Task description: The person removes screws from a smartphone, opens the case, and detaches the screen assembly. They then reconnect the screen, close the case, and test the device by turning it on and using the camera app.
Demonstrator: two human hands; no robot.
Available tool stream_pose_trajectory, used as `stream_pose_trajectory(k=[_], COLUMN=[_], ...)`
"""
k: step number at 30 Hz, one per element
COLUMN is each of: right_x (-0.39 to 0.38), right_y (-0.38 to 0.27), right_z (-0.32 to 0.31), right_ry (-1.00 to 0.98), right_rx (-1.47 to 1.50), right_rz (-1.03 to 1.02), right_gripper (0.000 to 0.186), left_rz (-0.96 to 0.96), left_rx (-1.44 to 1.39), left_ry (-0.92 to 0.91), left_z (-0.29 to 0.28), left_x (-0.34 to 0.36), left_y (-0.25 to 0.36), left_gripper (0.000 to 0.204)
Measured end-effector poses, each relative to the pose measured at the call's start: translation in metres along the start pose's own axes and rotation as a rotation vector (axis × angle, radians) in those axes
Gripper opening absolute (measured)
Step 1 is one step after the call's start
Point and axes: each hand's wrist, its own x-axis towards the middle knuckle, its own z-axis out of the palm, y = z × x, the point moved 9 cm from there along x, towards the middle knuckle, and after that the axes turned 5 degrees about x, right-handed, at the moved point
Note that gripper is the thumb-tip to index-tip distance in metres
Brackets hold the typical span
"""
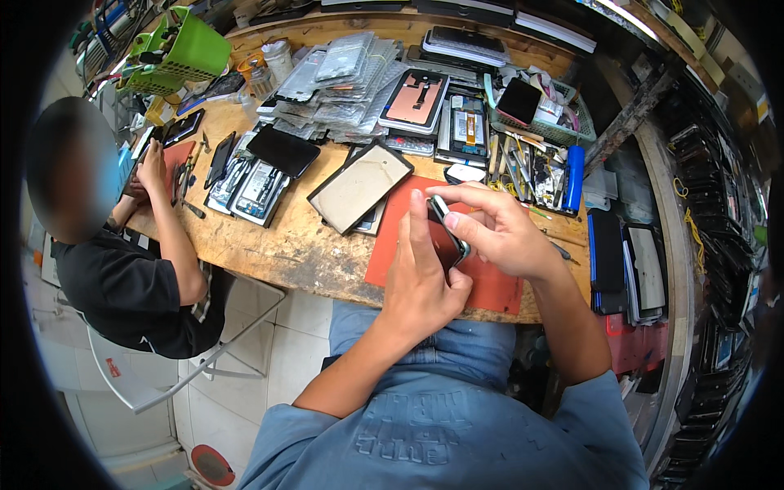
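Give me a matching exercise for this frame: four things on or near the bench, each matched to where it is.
Things:
1. dark slim phone
2. green plastic basket
3. red rubber work mat
4. blue cylindrical tool

Places:
A. far left corner of the wooden bench
B. held between the left hand and right hand
C. right of the tool clutter, standing on end
D. flat on the bench under the hands

Pairs: 1-B, 2-A, 3-D, 4-C

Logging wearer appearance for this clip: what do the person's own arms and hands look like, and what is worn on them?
Both forearms are bare, entering from the lower edge. The left hand and right hand wear no gloves; no rings, watch or bracelets are visible. Short blue sleeves of a denim-like shirt end above the elbows. No markings show on the arms.
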Motion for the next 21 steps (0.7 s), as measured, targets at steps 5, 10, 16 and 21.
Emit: stream_pose_trajectory(k=[5, 10, 16, 21], right_x=[0.001, 0.000, -0.001, -0.004], right_y=[0.005, 0.008, 0.010, 0.012], right_z=[-0.003, -0.005, -0.017, -0.027], right_ry=[-0.012, 0.027, 0.110, 0.103], right_rx=[-0.016, -0.002, -0.008, -0.011], right_rz=[-0.002, -0.016, -0.067, 0.080], right_gripper=[0.040, 0.039, 0.038, 0.038], left_rz=[0.014, 0.145, 0.216, 0.027], left_rx=[-0.101, -0.073, -0.075, -0.099], left_ry=[0.024, 0.099, 0.114, -0.051], left_z=[-0.004, 0.000, 0.019, 0.031], left_x=[0.000, -0.006, -0.019, -0.024], left_y=[-0.003, -0.001, -0.012, -0.033], left_gripper=[0.119, 0.119, 0.116, 0.114])
